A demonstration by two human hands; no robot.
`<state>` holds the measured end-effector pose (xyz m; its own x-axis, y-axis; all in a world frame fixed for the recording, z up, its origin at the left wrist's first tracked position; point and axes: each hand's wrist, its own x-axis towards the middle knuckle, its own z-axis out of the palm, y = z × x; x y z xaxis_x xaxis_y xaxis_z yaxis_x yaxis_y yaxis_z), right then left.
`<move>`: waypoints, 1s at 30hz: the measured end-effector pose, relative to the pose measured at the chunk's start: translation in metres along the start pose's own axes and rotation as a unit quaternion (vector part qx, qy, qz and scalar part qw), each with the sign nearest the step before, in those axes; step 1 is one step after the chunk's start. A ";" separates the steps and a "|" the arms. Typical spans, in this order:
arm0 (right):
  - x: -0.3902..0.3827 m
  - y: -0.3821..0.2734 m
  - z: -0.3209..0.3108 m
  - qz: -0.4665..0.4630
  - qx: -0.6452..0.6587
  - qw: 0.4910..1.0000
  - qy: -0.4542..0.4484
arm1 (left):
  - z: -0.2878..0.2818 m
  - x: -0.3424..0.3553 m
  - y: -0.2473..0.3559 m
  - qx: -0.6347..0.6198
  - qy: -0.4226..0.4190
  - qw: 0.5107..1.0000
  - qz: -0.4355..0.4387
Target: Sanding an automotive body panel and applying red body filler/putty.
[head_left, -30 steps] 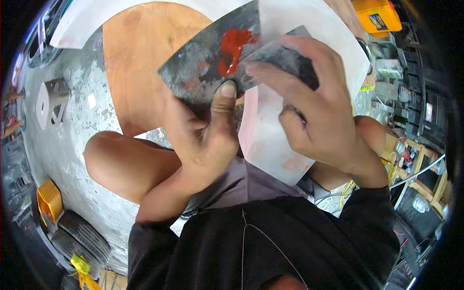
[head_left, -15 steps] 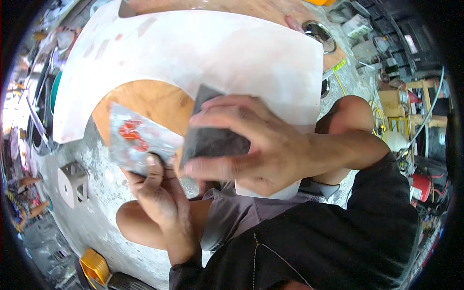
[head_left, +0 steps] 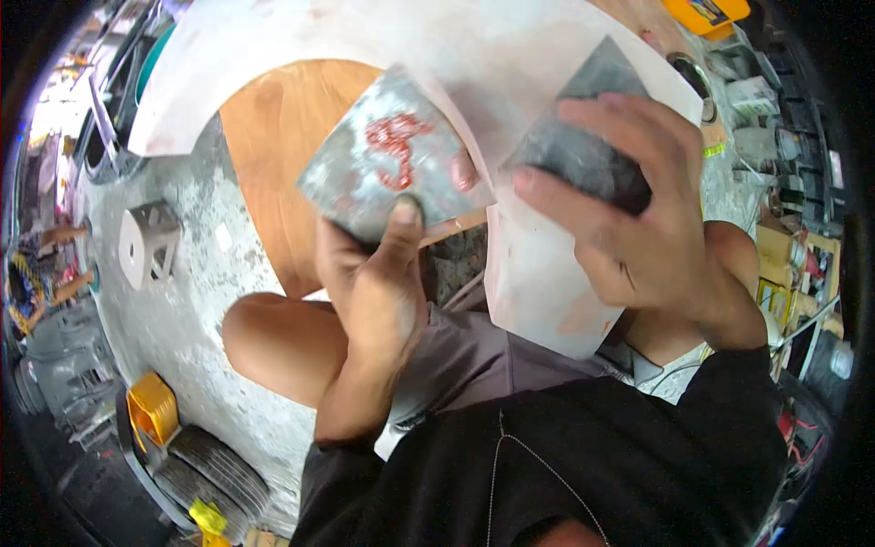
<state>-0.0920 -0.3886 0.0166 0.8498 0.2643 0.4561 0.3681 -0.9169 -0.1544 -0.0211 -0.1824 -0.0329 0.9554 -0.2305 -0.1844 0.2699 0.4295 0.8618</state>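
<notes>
My left hand (head_left: 378, 283) grips the lower edge of a flat grey metal plate (head_left: 351, 173), thumb on top. A squiggle of red paste (head_left: 392, 137) and a pinkish blob of paste (head_left: 464, 171) lie on its face. To the right, my right hand (head_left: 652, 219) is closed around a dark grey flat spreader (head_left: 592, 159), slightly blurred, its pointed corner upward and apart from the plate. Beneath both hands spreads a large white curved panel (head_left: 538, 36) with a rounded cut-out, like a car fender. A wooden board (head_left: 264, 173) shows through the cut-out.
On the grey floor at left stands a pale stool (head_left: 150, 246). Lower left are a yellow container (head_left: 153, 410) and tyres (head_left: 219, 469). Another yellow container (head_left: 706, 14) and a round open tin (head_left: 690, 77) sit at upper right. My bent knees flank the panel's near end.
The plate has come up and right in view, and the pinkish blob on it now shows. My right hand has swung right with the spreader, away from the plate. The whole view has shifted.
</notes>
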 end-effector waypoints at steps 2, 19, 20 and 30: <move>-0.001 -0.008 0.000 -0.009 -0.033 0.998 -0.045 | 0.005 -0.003 -0.005 0.001 -0.027 1.000 -0.012; -0.010 -0.003 0.014 0.048 0.245 0.968 0.000 | 0.005 -0.001 -0.009 -0.147 -0.038 0.973 -0.176; -0.013 -0.004 0.019 0.039 0.272 0.962 -0.006 | 0.006 -0.001 -0.009 -0.139 -0.031 0.972 -0.186; 0.001 0.001 0.023 0.054 0.070 0.995 -0.039 | -0.011 -0.002 0.003 -0.148 -0.042 0.979 -0.136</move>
<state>-0.0819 -0.3824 -0.0035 0.9121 0.1929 0.3618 0.3165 -0.8923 -0.3220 -0.0209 -0.1710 -0.0353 0.8336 -0.4373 -0.3376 0.5475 0.5730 0.6099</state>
